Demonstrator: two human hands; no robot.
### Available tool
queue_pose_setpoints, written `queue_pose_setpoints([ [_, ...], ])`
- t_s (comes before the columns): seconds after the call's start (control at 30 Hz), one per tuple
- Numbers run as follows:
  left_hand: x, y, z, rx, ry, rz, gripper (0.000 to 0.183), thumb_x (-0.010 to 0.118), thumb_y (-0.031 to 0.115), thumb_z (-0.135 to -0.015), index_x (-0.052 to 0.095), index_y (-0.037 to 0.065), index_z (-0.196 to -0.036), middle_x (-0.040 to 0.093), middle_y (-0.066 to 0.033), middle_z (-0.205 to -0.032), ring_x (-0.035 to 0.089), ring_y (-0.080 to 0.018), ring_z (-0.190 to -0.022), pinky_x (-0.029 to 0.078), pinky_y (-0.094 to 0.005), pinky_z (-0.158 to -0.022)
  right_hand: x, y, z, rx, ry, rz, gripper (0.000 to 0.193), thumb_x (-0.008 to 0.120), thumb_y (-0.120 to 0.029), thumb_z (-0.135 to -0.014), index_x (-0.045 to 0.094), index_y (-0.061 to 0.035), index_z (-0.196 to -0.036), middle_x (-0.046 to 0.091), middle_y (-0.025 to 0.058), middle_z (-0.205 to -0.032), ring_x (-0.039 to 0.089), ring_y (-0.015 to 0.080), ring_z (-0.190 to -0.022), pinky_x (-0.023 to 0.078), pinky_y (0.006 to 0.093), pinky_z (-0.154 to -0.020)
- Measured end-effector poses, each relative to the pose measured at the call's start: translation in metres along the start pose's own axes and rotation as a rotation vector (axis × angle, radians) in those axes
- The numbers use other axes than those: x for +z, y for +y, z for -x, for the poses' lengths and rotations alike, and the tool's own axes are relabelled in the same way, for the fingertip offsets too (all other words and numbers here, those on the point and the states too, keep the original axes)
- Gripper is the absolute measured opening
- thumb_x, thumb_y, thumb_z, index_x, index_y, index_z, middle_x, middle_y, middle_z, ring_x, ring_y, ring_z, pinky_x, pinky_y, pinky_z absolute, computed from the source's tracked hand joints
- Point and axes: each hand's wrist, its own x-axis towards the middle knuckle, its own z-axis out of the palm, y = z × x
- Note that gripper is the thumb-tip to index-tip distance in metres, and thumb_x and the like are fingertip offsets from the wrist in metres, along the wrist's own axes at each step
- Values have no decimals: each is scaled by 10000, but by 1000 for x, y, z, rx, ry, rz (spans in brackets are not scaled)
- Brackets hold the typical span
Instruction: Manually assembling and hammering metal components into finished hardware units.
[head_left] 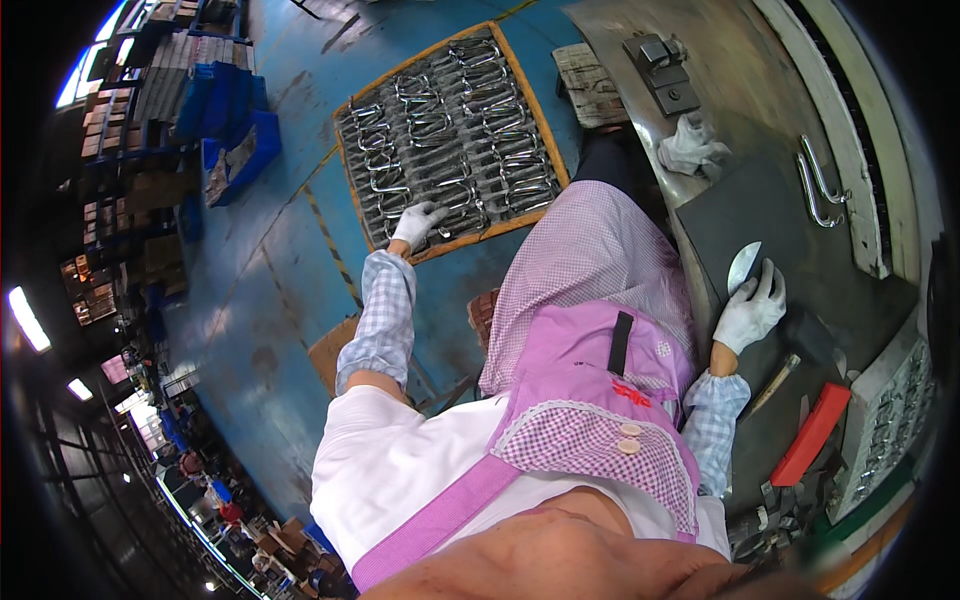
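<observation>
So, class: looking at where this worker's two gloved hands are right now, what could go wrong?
1. The left hand reaches sideways into the wooden tray of metal handles; a snagged glove or a knocked pile seems possible.
2. The right hand rests by a curved metal blade on the dark mat, unwatched; a cut is possible.

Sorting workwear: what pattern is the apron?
Pink-and-white gingham apron, in the head view.

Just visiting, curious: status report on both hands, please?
Left hand reaching into tray of metal handles. Right hand flat on dark mat. Nothing blocking.
</observation>
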Motion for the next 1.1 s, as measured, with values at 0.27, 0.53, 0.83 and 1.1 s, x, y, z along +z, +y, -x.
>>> queue_pose_setpoints([
  [0.27,48,-116,-39,297,-35,-58,180,697,117,-827,774,152,-986,677,-65,-1227,638,-246,-1118,496,-324,-965,8,-2,5,11,-5,60,409,597,-106,-865,625,-174,-1267,583,82,-1261,564,306,-1087,469,438,-899],
  [0.53,74,-101,-13,74,354,-328,327,543,245,-893,711,104,-1135,695,-162,-1108,649,-372,-1014,504,-435,-907,-30,-9,-40,-86,-181,-13,278,636,-129,-792,692,-131,-1065,670,125,-1050,654,343,-928,526,432,-828],
  [0.83,129,125,25,456,332,514,222,546,-59,-888,718,-16,-1022,723,-93,-1055,665,-184,-982,509,-301,-904,40,108,-156,482,-198,-214,504,671,-428,-841,668,-90,-1214,605,220,-1269,619,383,-1091,494,449,-923],
  [1.1,178,360,152,1317,227,-167,441,742,73,-754,649,48,-1185,634,-120,-1249,574,-333,-1184,449,-427,-1027,-42,21,-118,363,-161,-563,377,731,-340,-807,734,0,-970,715,153,-965,696,303,-901,526,355,-782],
])
